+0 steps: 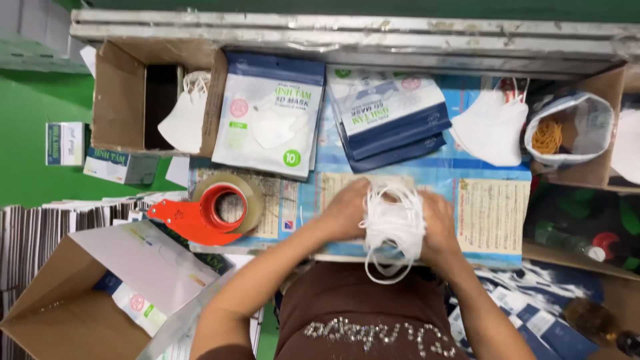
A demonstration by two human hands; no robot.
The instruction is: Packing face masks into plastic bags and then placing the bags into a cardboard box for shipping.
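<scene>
A stack of white face masks (393,223) is clamped between left hand (345,212) and right hand (440,227) — fingers curled tight on both sides, ear loops dangling below.

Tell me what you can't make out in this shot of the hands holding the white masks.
Head view only:
- Stack of white masks: blurred, count unreadable; left hand and right hand cover its sides.
- Fingertips: hidden behind the stack.
- Brown open box: dark interior, contents partly unseen.
- Cardboard box: cut off by the bottom edge.
- Bag with rubber bands: the rest of its contents can't be seen.
</scene>
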